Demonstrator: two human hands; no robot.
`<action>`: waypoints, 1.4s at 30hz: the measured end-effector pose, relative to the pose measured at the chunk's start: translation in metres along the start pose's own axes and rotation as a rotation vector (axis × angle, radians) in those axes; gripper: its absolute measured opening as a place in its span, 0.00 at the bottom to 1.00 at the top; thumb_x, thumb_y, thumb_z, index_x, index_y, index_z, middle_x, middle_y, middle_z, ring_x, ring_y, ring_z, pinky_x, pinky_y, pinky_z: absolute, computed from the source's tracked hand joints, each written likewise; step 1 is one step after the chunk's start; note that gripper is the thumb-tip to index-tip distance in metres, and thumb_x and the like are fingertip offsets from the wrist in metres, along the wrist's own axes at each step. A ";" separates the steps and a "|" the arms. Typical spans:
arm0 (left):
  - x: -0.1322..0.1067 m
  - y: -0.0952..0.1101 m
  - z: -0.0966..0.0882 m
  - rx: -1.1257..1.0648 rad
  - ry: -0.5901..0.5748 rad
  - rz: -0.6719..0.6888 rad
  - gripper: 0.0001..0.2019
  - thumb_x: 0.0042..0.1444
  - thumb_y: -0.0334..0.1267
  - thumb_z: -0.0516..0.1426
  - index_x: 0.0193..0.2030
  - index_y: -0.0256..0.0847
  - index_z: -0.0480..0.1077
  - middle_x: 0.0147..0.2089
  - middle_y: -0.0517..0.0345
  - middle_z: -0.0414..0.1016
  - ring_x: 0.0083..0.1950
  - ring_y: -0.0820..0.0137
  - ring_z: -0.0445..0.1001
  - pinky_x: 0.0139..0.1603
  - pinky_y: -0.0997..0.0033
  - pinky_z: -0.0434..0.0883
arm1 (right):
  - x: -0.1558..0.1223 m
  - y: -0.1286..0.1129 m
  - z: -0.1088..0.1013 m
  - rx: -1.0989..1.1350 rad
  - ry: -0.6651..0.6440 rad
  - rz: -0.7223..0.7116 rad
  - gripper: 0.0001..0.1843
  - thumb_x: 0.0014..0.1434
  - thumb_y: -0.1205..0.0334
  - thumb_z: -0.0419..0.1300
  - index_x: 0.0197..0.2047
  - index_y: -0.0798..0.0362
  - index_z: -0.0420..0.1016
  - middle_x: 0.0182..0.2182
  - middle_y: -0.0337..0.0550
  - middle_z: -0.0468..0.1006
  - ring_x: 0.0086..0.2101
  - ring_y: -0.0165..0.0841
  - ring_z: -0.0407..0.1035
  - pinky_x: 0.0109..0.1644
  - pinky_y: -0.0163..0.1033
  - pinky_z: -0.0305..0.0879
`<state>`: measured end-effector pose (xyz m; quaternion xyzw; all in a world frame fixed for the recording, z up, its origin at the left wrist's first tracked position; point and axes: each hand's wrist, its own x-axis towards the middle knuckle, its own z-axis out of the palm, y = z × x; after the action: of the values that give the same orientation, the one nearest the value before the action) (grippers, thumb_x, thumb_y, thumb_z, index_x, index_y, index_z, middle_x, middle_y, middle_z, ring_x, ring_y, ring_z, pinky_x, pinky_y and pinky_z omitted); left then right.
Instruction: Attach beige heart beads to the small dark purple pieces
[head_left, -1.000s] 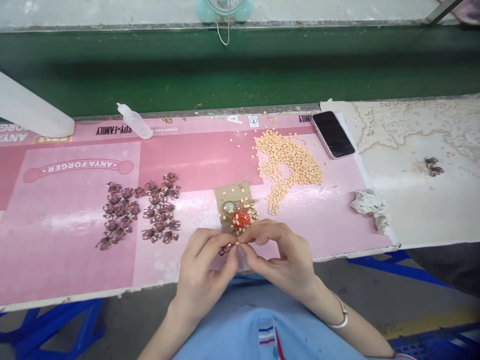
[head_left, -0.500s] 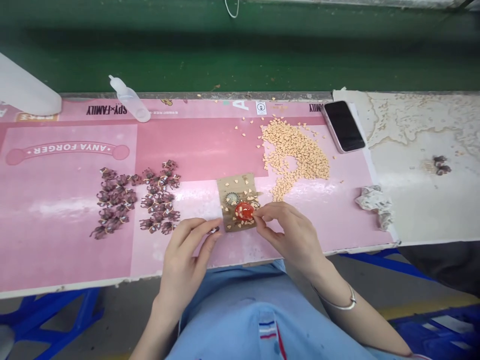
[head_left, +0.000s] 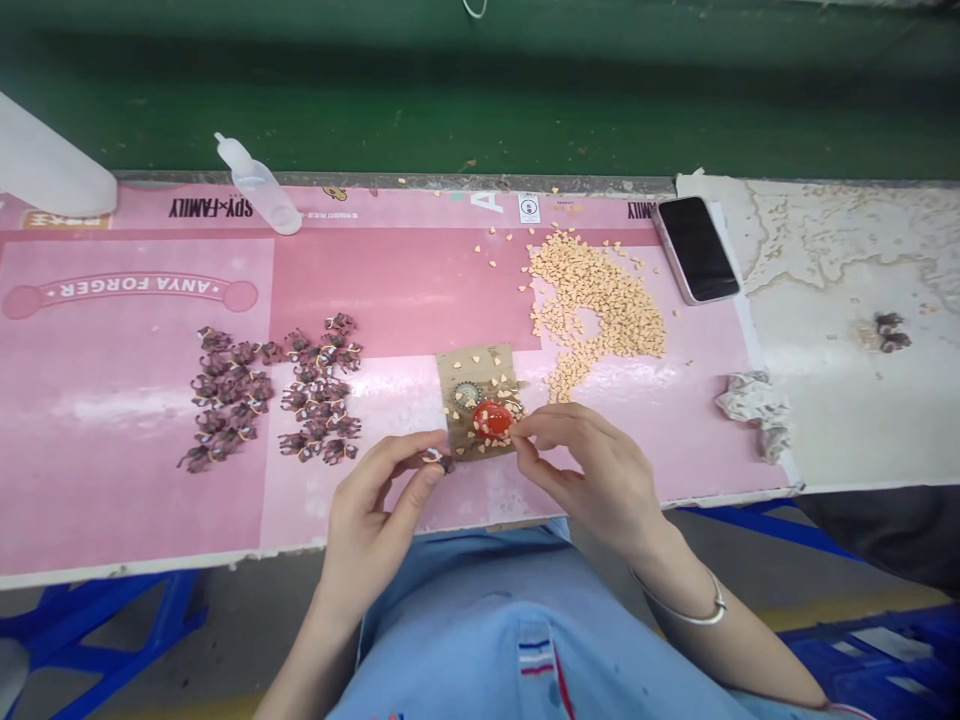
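My left hand (head_left: 386, 495) pinches a small dark brown figurine (head_left: 436, 458) with a pale patch, just left of a brown cardboard piece (head_left: 474, 360). On that cardboard lie a red cap (head_left: 491, 421), a ridged metal bottle cap (head_left: 466, 394) and scattered tan heart-shaped bits. My right hand (head_left: 589, 465) is closed at the fingertips by the red cap's right edge; whatever they pinch is too small to make out. A heap of tan heart-shaped bits (head_left: 615, 305) spreads behind the right hand. Rows of similar brown figurines (head_left: 319, 395) lie to the left.
A clear squeeze bottle (head_left: 262, 190) and a large white container (head_left: 52, 165) are at the back left. A phone (head_left: 697, 250) lies at the back right, with crumpled paper (head_left: 754, 405) in front. Two dark figurines (head_left: 892, 332) sit farther right. A green wall (head_left: 450, 110) rises behind the table.
The figurine in my left hand has turned, so its pale patch and more of its body show. My right hand stays by the red cap. The view has shifted slightly.
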<state>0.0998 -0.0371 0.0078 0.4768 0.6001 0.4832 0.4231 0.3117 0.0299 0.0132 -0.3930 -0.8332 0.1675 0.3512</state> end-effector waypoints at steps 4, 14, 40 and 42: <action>0.003 0.008 0.009 -0.265 -0.040 -0.216 0.19 0.58 0.57 0.68 0.44 0.44 0.83 0.30 0.57 0.80 0.31 0.71 0.79 0.34 0.75 0.78 | 0.002 -0.021 -0.001 0.302 0.133 0.214 0.15 0.63 0.73 0.65 0.41 0.43 0.67 0.32 0.36 0.84 0.32 0.35 0.81 0.36 0.41 0.83; 0.006 0.010 0.011 -0.394 -0.115 -0.302 0.18 0.57 0.56 0.70 0.43 0.44 0.84 0.28 0.57 0.80 0.28 0.73 0.76 0.30 0.79 0.75 | 0.004 -0.038 0.011 0.674 0.136 0.313 0.19 0.62 0.72 0.68 0.38 0.45 0.61 0.32 0.36 0.86 0.32 0.34 0.84 0.38 0.38 0.84; 0.320 0.028 0.012 0.674 0.053 0.169 0.18 0.71 0.46 0.59 0.60 0.36 0.73 0.57 0.48 0.77 0.55 0.60 0.79 0.58 0.51 0.79 | -0.036 0.049 -0.031 0.216 0.448 0.460 0.08 0.67 0.69 0.63 0.47 0.47 0.74 0.49 0.45 0.84 0.41 0.33 0.83 0.47 0.41 0.81; 0.359 0.021 0.014 0.766 0.073 0.233 0.20 0.70 0.47 0.59 0.62 0.37 0.71 0.61 0.46 0.75 0.57 0.58 0.78 0.59 0.48 0.79 | -0.046 0.053 -0.036 0.207 0.467 0.477 0.08 0.67 0.69 0.63 0.46 0.47 0.74 0.48 0.45 0.84 0.41 0.33 0.83 0.47 0.41 0.81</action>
<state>0.0496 0.3189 0.0090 0.6475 0.6932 0.2860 0.1355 0.3859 0.0281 -0.0119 -0.5668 -0.5936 0.2342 0.5211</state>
